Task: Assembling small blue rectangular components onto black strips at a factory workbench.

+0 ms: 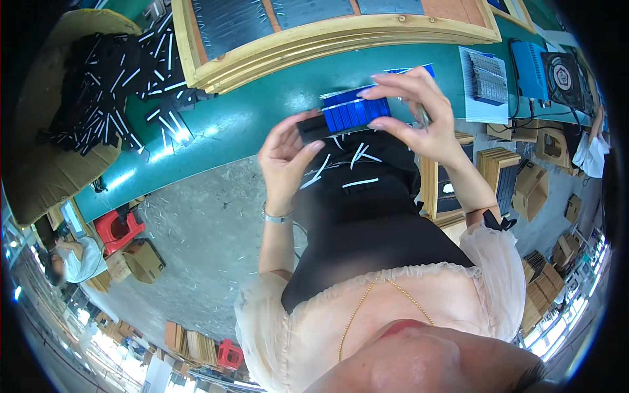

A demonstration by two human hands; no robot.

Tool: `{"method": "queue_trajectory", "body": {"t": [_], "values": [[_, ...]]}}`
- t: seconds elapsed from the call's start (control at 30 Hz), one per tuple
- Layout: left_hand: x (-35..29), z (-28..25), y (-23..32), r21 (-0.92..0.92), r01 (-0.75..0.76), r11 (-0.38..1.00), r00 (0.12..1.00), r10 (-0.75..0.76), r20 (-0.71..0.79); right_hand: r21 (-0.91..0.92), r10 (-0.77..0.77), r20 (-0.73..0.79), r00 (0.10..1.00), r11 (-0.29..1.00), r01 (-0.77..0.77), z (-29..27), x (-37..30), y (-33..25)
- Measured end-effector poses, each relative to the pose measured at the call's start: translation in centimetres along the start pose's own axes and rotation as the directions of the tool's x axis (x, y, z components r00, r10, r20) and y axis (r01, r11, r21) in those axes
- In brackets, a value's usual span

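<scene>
Gold beaded necklace (411, 300) hangs at the wearer's chest, nearest the camera. Left hand (284, 156): partly curled, thumb and fingers gripping a black rectangular piece (310, 130). Right hand (422, 118): partly closed, thumb and fingers pinching a blue lined panel (354, 115) at its right end. Panel sits beside the black piece, over the green workbench's (242, 111) near edge; whether joined, cannot be told.

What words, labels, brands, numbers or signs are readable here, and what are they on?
Nothing is legible enough to quote.
Round emblem on the black unit at right: too small to read.
Cardboard box near the red stool: any printing too blurred.
Blue striped pieces: no lettering discernible.
</scene>
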State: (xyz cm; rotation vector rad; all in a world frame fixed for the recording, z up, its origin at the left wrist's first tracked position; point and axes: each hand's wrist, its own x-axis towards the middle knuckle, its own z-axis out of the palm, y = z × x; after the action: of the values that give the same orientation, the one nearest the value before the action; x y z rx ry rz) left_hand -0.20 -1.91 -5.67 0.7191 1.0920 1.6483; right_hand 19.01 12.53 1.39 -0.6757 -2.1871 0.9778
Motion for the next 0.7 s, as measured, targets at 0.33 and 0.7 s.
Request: {"method": "queue_trajectory", "body": {"t": [0.33,0.7], "values": [[1.4,2.1,1.5,-0.09,-0.132,0.987,0.979,0.144,0.143,-0.109,-0.16,0.03,0.987,0.981,0.163,-0.2,0.2,-1.4],[1.4,2.5,1.7,-0.079,-0.122,0.989,0.98,0.133,0.146,-0.17,-0.193,0.051,0.98,0.965,0.199,-0.6,0.4,-1.8]]}}
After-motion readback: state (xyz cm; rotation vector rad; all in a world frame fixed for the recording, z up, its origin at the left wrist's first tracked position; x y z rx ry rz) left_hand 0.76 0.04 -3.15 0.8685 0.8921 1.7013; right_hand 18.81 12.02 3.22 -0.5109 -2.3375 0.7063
